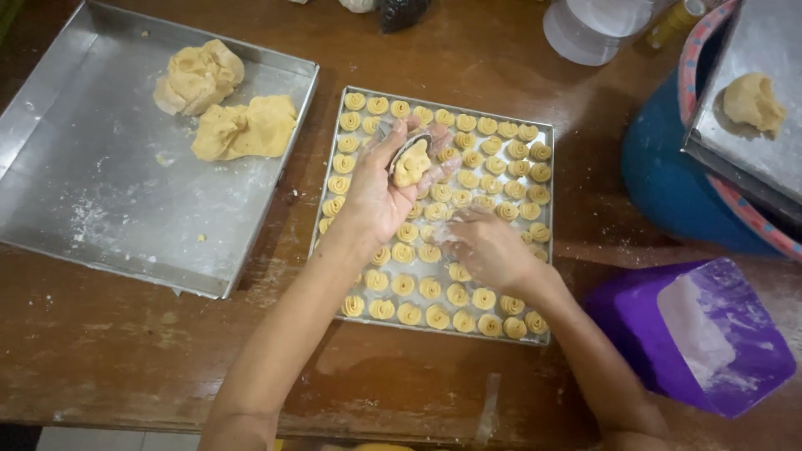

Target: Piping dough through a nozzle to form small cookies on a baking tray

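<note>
Left hand palm-up over the upper middle of the baking tray, fingers curled narrow around a small dark mould packed with a lump of yellow dough. The lump is longer than wide; its long axis runs up-and-right to down-left in view, upper end toward the fingertips, lower end toward the palm. Right hand lies knuckles-up over the tray's middle right, fingertips turned down and left among the cookies; whether they pinch anything I cannot tell, as the back of the hand hides them. Both hands look dusted with flour. The baking tray is shallow, metal and square, lined with rows of small swirled dough cookies, close-set, mostly not touching, with a bare floured patch around the right fingers. Left of it, just beside, a larger metal pan holds two big dough masses at its upper right, the pair touching, flour scattered on the bare floor of the pan. Top right, another metal tray carries one dough lump and sits on a blue tub. Lower right, a purple plastic container lies tilted on the wooden table, white flour inside. A clear lidded container stands at the top edge.
</note>
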